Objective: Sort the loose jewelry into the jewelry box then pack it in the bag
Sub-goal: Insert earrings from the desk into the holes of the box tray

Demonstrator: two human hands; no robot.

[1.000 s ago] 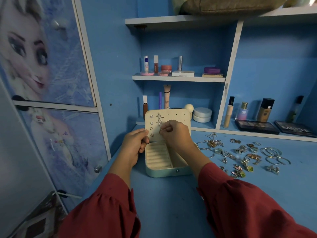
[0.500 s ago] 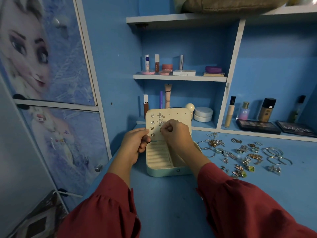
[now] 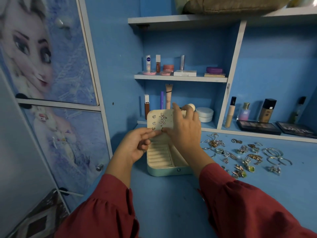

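My jewelry box (image 3: pixel 164 162) lies long axis away from me, pale lid upright, facing me. My left hand (image 3: pixel 137 146) pinches the lid's edge; my right hand (image 3: pixel 183 129) spreads open, thumb on an earring (image 3: pixel 162 129).

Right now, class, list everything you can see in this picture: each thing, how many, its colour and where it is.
jewelry box: one, pale green, cream inside, open on the desk
earrings: six small silvery ones pinned in the raised lid
loose jewelry: many pieces, silver and gold, on the desk right of the box
desk: one, blue
cosmetics: many tubes, jars, palettes, on the blue shelves behind
cupboard doors: two, cartoon print, at the left
cushion: one, brownish, top shelf
left hand: red sleeve, fingertips at the lid's lower edge
right hand: red sleeve, thumb on the lid, fingers spread
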